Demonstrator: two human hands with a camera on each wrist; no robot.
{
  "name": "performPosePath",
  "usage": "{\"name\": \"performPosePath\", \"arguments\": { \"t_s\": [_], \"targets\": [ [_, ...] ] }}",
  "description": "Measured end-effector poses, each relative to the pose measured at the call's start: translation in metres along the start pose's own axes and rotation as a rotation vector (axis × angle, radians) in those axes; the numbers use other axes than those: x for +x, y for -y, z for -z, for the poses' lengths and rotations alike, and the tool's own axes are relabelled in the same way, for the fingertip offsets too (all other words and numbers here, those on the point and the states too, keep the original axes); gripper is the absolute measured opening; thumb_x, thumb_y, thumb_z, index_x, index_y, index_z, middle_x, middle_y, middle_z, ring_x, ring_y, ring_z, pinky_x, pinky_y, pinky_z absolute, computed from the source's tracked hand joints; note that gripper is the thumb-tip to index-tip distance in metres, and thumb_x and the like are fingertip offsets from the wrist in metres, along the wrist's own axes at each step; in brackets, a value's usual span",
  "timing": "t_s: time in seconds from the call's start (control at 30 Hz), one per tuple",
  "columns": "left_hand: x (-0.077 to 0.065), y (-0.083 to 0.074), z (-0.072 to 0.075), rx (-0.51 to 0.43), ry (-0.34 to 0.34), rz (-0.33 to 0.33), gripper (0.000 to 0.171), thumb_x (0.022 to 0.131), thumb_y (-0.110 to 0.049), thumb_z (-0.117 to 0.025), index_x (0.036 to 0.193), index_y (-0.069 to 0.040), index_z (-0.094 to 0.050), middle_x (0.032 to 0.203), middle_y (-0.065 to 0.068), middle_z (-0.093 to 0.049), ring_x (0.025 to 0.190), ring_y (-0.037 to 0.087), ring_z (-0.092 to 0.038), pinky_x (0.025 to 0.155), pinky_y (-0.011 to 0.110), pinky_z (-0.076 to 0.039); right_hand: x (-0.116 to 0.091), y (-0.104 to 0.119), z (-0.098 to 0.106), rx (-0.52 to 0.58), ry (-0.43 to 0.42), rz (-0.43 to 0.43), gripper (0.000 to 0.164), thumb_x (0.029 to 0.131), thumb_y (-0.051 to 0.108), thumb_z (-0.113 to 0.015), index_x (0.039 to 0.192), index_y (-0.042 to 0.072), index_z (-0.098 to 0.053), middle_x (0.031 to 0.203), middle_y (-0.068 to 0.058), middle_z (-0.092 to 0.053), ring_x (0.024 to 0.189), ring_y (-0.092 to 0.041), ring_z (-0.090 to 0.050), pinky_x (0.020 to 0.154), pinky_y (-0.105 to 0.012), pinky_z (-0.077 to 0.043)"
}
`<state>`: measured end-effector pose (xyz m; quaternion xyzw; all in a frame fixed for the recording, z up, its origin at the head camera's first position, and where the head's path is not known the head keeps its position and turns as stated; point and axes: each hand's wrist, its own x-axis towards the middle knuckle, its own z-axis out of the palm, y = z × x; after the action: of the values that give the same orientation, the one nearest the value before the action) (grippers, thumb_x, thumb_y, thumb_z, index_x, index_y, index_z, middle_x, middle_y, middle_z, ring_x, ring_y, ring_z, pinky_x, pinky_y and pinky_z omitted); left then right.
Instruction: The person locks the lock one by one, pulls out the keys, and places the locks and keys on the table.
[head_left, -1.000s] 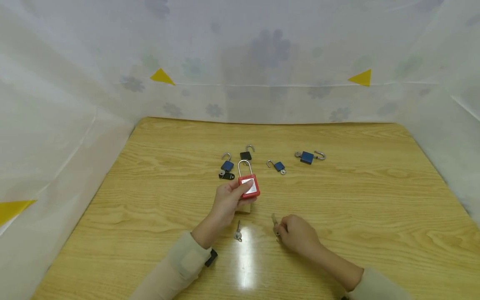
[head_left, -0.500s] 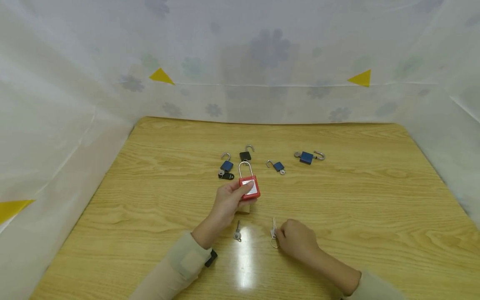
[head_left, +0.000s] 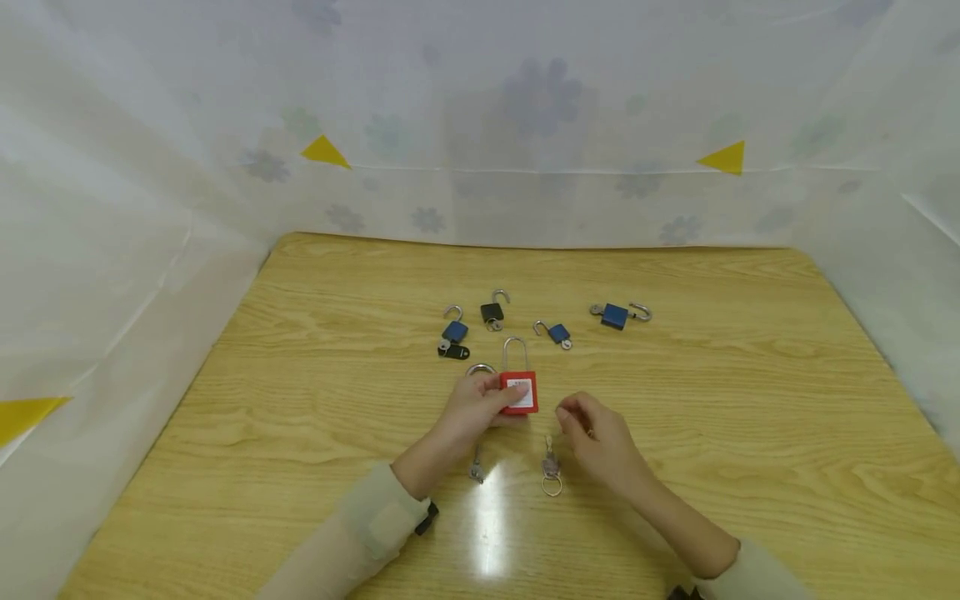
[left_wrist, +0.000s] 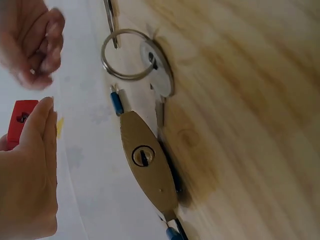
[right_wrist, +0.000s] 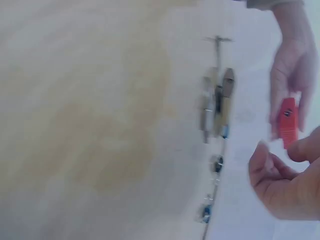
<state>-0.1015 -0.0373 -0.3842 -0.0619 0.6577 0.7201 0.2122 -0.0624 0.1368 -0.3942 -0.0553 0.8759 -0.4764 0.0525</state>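
Note:
My left hand (head_left: 461, 412) grips a red padlock (head_left: 531, 400) by its body, thumb across the white label and steel shackle pointing up. To its right, my right hand (head_left: 603, 437) hovers with fingers loosely bent. I see no object between its fingers in the right wrist view. Just left of that hand, a key on a ring (head_left: 551, 475) lies on the table. Another key (head_left: 476, 471) lies below the left wrist. A brass padlock (left_wrist: 150, 165) stands on the table; in the head view the left hand covers all but its shackle.
Farther back on the wooden table (head_left: 750, 400) lie several padlocks with open shackles: a blue one (head_left: 455, 332) beside a black tag (head_left: 453, 353), a black one (head_left: 492, 312), a small blue one (head_left: 558, 333) and a larger blue one (head_left: 614, 316). White flowered curtains (head_left: 510, 125) surround the table.
The right hand has let go of the ringed key, leaving it on the table, and has moved up toward the padlock. The left hand has brought the red padlock right and slightly nearer.

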Motion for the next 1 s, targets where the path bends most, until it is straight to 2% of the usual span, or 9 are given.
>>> {"name": "performPosePath", "arguments": {
  "t_s": [0.07, 0.13, 0.3, 0.47, 0.57, 0.63, 0.77, 0.87, 1.0],
  "targets": [
    [0.001, 0.0, -0.006, 0.048, 0.031, 0.016, 0.034, 0.091, -0.012, -0.058, 0.117, 0.01, -0.055, 0.109, 0.025, -0.064, 0.083, 0.018, -0.068, 0.083, 0.037, -0.055, 0.004, 0.004, 0.004, 0.148, -0.019, 0.027, 0.018, 0.095, 0.004, -0.049, 0.107, -0.006, -0.057, 0.081, -0.017, -0.058, 0.062, -0.011, -0.053, 0.051, -0.023, -0.049],
    [0.002, -0.001, -0.014, 0.076, 0.062, 0.016, 0.034, 0.092, -0.014, -0.058, 0.116, 0.009, -0.057, 0.109, 0.023, -0.065, 0.084, 0.016, -0.066, 0.083, 0.036, -0.055, 0.007, 0.007, 0.006, 0.248, -0.021, 0.025, 0.024, 0.095, 0.004, -0.048, 0.116, -0.007, -0.052, 0.089, -0.021, -0.058, 0.066, -0.011, -0.057, 0.054, -0.026, -0.053],
    [0.004, -0.002, -0.027, 0.088, 0.096, -0.004, 0.034, 0.092, -0.016, -0.057, 0.116, 0.009, -0.058, 0.11, 0.022, -0.064, 0.087, 0.015, -0.065, 0.086, 0.037, -0.054, 0.011, 0.008, 0.01, 0.351, -0.039, -0.024, 0.03, 0.093, 0.003, -0.052, 0.121, -0.007, -0.048, 0.094, -0.023, -0.057, 0.066, -0.008, -0.058, 0.06, -0.026, -0.055],
    [0.007, 0.0, -0.032, 0.151, 0.09, -0.021, 0.034, 0.093, -0.017, -0.057, 0.117, 0.007, -0.058, 0.111, 0.02, -0.065, 0.091, 0.019, -0.065, 0.084, 0.036, -0.055, 0.014, 0.004, 0.011, 0.388, -0.057, -0.042, 0.03, 0.092, -0.001, -0.051, 0.121, -0.009, -0.047, 0.093, -0.022, -0.057, 0.066, -0.007, -0.058, 0.062, -0.021, -0.054],
    [0.01, 0.0, -0.031, 0.267, 0.062, -0.1, 0.036, 0.091, -0.016, -0.059, 0.118, 0.007, -0.057, 0.111, 0.021, -0.065, 0.098, 0.024, -0.065, 0.082, 0.033, -0.056, 0.016, 0.001, 0.01, 0.397, -0.057, -0.042, 0.03, 0.093, -0.003, -0.049, 0.121, -0.01, -0.046, 0.095, -0.024, -0.056, 0.067, -0.006, -0.058, 0.063, -0.021, -0.054],
    [0.011, 0.001, -0.028, 0.359, 0.015, -0.154, 0.038, 0.089, -0.016, -0.062, 0.119, 0.007, -0.057, 0.11, 0.02, -0.065, 0.1, 0.026, -0.064, 0.08, 0.03, -0.056, 0.018, -0.001, 0.009, 0.391, -0.056, -0.052, 0.029, 0.093, -0.003, -0.048, 0.122, -0.01, -0.045, 0.097, -0.026, -0.056, 0.067, -0.007, -0.058, 0.063, -0.022, -0.055],
    [0.014, 0.001, -0.023, 0.519, -0.063, -0.261, 0.032, 0.086, -0.011, -0.065, 0.112, 0.006, -0.061, 0.102, 0.019, -0.067, 0.092, 0.027, -0.066, 0.075, 0.026, -0.056, 0.023, -0.007, 0.005, 0.344, -0.067, -0.096, 0.027, 0.093, -0.003, -0.047, 0.12, -0.009, -0.047, 0.096, -0.025, -0.056, 0.068, -0.009, -0.057, 0.062, -0.022, -0.055],
    [0.016, 0.001, -0.02, 0.596, -0.074, -0.282, 0.022, 0.084, -0.007, -0.066, 0.102, 0.006, -0.066, 0.095, 0.018, -0.069, 0.084, 0.025, -0.066, 0.071, 0.025, -0.055, 0.025, -0.011, 0.002, 0.297, -0.078, -0.136, 0.025, 0.092, -0.004, -0.048, 0.117, -0.009, -0.049, 0.093, -0.023, -0.057, 0.068, -0.011, -0.057, 0.06, -0.023, -0.054],
    [0.019, 0.002, -0.019, 0.679, -0.059, -0.24, 0.015, 0.082, -0.002, -0.067, 0.094, 0.007, -0.068, 0.091, 0.019, -0.07, 0.082, 0.024, -0.065, 0.07, 0.025, -0.054, 0.027, -0.017, -0.003, 0.247, -0.056, -0.182, 0.024, 0.092, -0.004, -0.049, 0.114, -0.011, -0.049, 0.091, -0.023, -0.059, 0.065, -0.013, -0.057, 0.057, -0.023, -0.054]
  ]
}}
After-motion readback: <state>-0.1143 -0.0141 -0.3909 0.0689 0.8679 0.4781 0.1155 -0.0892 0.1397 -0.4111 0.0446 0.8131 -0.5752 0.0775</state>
